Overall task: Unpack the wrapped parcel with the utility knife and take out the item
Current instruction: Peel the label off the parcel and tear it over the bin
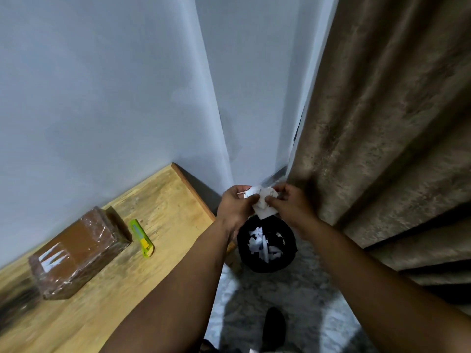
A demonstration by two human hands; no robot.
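A brown cardboard parcel [76, 250] wrapped in clear plastic film lies on the wooden table [158, 200] at the left. Just right of it rests a green and yellow utility knife [142, 237], touched by no hand. Off the table's right end, my left hand [235, 205] and my right hand [290, 205] both grip a crumpled piece of white paper [262, 202] with a small printed label on it. They hold it directly above a black bin [266, 244].
The black bin stands on the marbled floor [293, 301] and holds several white paper scraps. A brown curtain [382, 123] hangs at the right. A pale wall [102, 85] meets the table's far edge. A dark shoe [274, 327] shows at the bottom.
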